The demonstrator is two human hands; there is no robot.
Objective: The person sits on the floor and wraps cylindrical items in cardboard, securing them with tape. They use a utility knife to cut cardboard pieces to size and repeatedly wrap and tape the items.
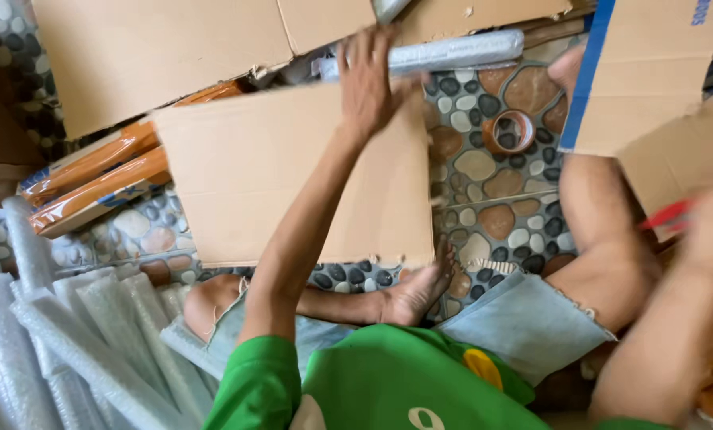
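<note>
Left hand (370, 80) on cardboard sheet (293, 175)

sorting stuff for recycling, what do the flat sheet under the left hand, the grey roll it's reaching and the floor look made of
Flat sheet: plain brown cardboard, matte, with a creased flap edge.
Grey roll at the left hand: likely bubble wrap around something long; its surface is dimpled and slightly shiny.
Floor: probably glazed tile printed with a pebble pattern, with straight grout lines.
</note>
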